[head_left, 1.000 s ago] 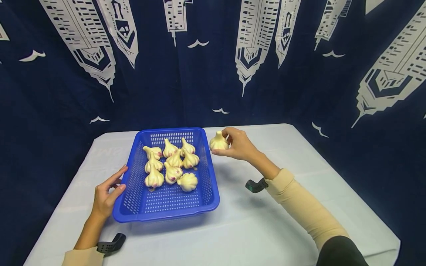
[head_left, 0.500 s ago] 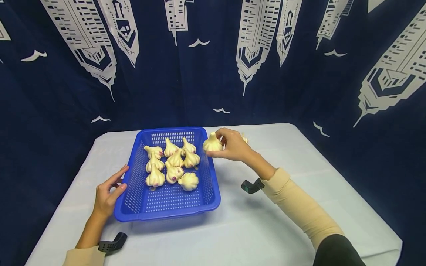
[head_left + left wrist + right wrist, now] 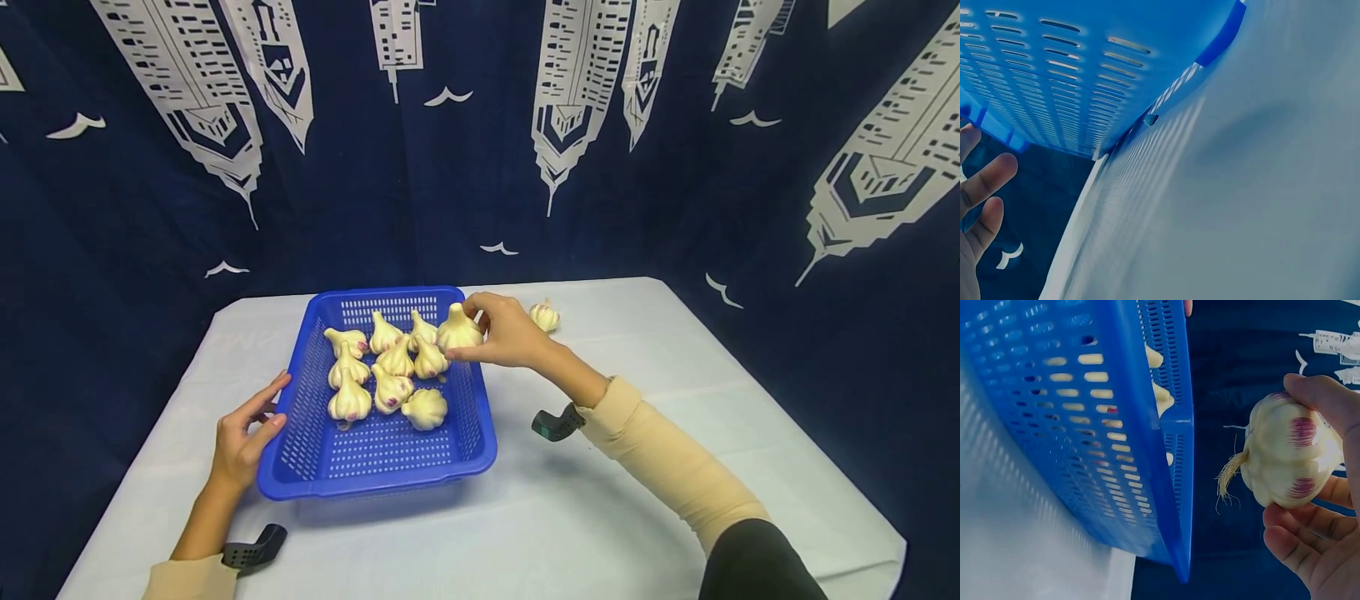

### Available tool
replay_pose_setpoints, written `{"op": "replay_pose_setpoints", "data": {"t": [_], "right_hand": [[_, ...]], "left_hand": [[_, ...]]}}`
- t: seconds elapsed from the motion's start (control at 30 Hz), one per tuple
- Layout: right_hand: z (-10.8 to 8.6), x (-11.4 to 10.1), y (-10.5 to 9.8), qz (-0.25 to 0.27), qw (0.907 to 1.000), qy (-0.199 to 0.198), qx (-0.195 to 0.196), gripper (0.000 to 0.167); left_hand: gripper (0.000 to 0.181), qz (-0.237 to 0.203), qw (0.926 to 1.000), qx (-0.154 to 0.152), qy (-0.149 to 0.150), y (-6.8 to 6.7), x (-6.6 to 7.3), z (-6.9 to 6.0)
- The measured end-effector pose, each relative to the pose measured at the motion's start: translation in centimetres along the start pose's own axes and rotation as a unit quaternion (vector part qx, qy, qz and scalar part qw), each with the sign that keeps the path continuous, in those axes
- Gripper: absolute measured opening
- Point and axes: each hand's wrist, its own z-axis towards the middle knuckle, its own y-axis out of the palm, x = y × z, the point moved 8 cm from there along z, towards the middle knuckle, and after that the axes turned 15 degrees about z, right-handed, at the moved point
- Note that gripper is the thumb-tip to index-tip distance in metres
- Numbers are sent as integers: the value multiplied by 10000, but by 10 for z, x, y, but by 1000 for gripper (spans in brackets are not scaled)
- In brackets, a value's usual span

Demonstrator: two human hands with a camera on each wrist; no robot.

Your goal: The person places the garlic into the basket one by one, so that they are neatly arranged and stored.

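In the head view my right hand (image 3: 506, 329) pinches a garlic bulb (image 3: 460, 328) between thumb and fingers, above the right side of a blue plastic basket (image 3: 375, 482). The right wrist view shows this bulb with purple streaks and a tuft of roots. Several pale garlic bulbs (image 3: 392, 389) lie together in the basket. My left hand (image 3: 243, 437) is at the basket's left side, its thumb and fingertips against the rim. In the left wrist view its relaxed fingers (image 3: 991, 178) stand near the slotted wall.
One more garlic bulb (image 3: 545, 317) lies on the white tablecloth (image 3: 600, 533), behind the right hand. A dark blue curtain (image 3: 450, 183) with white building prints hangs beyond the table's far edge. Black wrist devices (image 3: 255, 547) sit on both forearms.
My right hand has carried the garlic bulb left, from outside the basket's right rim to over its inside. This uncovers the bulb on the tablecloth. My left hand stays at the rim.
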Motion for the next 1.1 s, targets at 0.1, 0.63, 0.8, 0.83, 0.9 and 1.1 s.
{"op": "replay_pose_setpoints", "data": {"t": [0.1, 0.63, 0.8, 0.83, 0.9, 1.1], "right_hand": [[3, -3, 6, 55, 9999, 25, -115, 57], [20, -23, 45, 92, 9933, 24, -1156, 53], [24, -30, 57, 301, 9892, -15, -1431, 48], [25, -32, 60, 347, 9884, -33, -1481, 47], [26, -36, 65, 393, 9864, -83, -1593, 47], [31, -45, 81, 428, 9786, -145, -2007, 44]], "left_hand": [[48, -1, 10000, 5, 6, 0, 0, 0], [48, 30, 10000, 3, 59, 0, 3, 2], [48, 25, 10000, -10, 58, 1, 2, 1], [48, 30, 10000, -11, 56, 1, 2, 1], [48, 49, 10000, -10, 47, 1, 1, 1], [49, 61, 10000, 0, 54, 1, 1, 1]]}}
